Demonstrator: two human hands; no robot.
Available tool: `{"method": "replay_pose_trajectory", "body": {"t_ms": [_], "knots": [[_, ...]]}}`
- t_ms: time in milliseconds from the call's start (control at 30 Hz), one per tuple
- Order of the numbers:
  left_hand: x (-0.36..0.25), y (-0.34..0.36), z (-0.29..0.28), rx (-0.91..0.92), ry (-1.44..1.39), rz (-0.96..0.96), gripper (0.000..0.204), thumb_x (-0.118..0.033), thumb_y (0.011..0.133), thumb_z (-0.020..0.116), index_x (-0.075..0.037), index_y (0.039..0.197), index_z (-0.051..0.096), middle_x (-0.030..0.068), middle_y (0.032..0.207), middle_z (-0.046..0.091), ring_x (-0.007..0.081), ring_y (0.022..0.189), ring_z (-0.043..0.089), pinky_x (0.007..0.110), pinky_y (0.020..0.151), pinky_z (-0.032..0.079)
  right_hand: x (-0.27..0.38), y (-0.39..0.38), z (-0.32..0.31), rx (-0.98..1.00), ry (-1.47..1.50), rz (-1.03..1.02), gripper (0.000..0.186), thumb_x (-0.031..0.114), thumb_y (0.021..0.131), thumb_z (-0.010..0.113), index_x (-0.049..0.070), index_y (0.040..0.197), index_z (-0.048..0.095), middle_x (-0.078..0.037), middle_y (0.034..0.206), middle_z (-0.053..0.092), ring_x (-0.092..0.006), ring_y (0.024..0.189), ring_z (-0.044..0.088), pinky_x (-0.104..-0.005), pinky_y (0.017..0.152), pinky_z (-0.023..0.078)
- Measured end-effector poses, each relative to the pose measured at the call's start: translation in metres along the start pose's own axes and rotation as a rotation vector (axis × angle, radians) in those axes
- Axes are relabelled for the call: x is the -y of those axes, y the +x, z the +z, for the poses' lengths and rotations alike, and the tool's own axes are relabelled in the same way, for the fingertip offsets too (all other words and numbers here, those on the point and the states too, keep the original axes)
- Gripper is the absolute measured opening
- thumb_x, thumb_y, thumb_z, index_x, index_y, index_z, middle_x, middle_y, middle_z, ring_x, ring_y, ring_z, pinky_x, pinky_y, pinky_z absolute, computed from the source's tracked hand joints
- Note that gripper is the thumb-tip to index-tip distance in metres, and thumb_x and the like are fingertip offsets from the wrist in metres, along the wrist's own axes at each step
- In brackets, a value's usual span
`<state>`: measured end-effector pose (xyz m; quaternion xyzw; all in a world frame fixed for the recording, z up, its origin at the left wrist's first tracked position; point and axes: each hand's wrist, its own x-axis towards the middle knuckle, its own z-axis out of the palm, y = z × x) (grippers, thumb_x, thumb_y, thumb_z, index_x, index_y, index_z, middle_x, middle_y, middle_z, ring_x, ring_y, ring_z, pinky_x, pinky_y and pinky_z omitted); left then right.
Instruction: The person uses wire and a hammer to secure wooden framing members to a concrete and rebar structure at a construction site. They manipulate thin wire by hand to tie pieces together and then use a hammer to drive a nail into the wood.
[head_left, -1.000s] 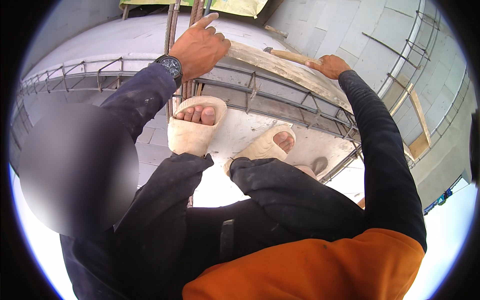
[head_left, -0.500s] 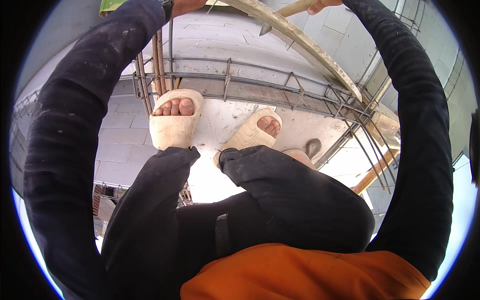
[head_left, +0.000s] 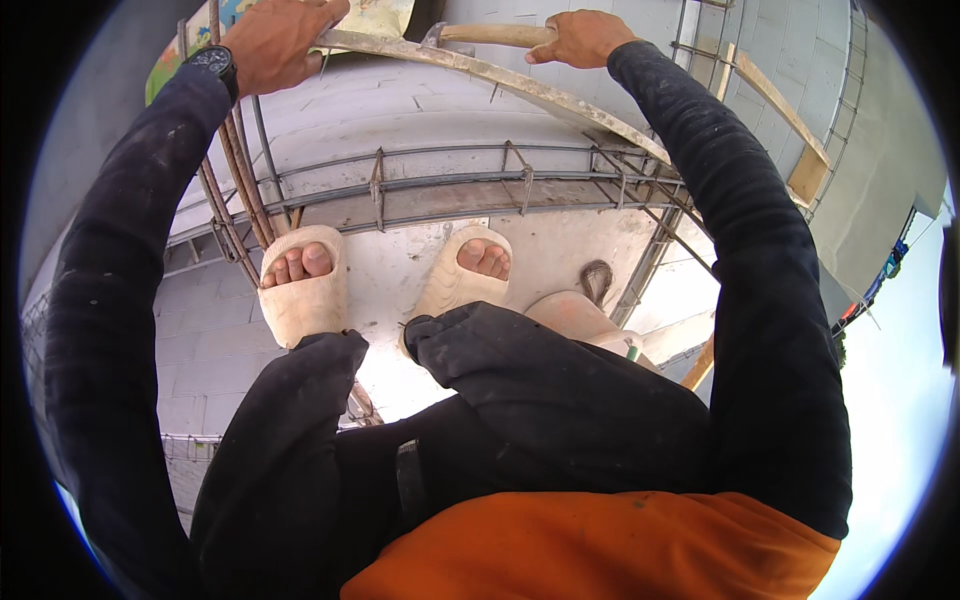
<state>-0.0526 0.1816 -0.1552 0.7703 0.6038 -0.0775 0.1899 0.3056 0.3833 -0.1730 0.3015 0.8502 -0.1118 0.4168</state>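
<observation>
Left hand (head_left: 280,40) is clamped on the near end of a long wooden plank (head_left: 520,85), which runs off to the right past the rebar cage (head_left: 450,185) below. Right hand (head_left: 580,38) grips a wooden tool handle (head_left: 490,35) just above the plank.

Feet (head_left: 305,290) probably on wall (head_left: 560,255), behind rebar (head_left: 450,185)

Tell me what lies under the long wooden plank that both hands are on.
Under the plank, grey block wall and a rebar cage show. The left hand covers its end; the right hand grips a wooden handle.
</observation>
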Motion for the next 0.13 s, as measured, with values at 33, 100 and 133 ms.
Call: {"method": "replay_pose_trajectory", "body": {"t_ms": [33, 100, 133], "knots": [[-0.004, 0.003, -0.002, 0.028, 0.009, 0.065, 0.047, -0.017, 0.090, 0.075, -0.010, 0.134, 0.063, 0.0135, 0.118, 0.070, 0.0348, 0.112, 0.068, 0.047, 0.098, 0.053, 0.002, -0.002, 0.006, 0.007, -0.005, 0.019, 0.076, 0.069, 0.088, 0.074, 0.007, 0.132, 0.071, -0.013, 0.106, 0.078, -0.0308, 0.098, 0.076, -0.0464, 0.088, 0.061], [-0.016, 0.010, -0.011, 0.089, 0.032, 0.187, 0.049, -0.019, 0.089, 0.077, -0.011, 0.136, 0.064, 0.0133, 0.120, 0.069, 0.0347, 0.112, 0.068, 0.047, 0.098, 0.054, 0.009, -0.002, 0.011, 0.029, 0.037, 0.071, 0.075, 0.068, 0.089, 0.072, 0.010, 0.137, 0.069, -0.014, 0.114, 0.078, -0.0304, 0.107, 0.075, -0.0466, 0.094, 0.059], [-0.016, 0.010, -0.013, 0.090, 0.037, 0.188, 0.049, -0.019, 0.089, 0.077, -0.011, 0.136, 0.064, 0.0133, 0.120, 0.069, 0.0347, 0.112, 0.068, 0.047, 0.098, 0.054, 0.013, -0.001, 0.012, 0.047, 0.081, 0.107, 0.075, 0.069, 0.089, 0.071, 0.011, 0.137, 0.069, -0.016, 0.118, 0.077, -0.0299, 0.111, 0.074, -0.0468, 0.098, 0.058]]}}
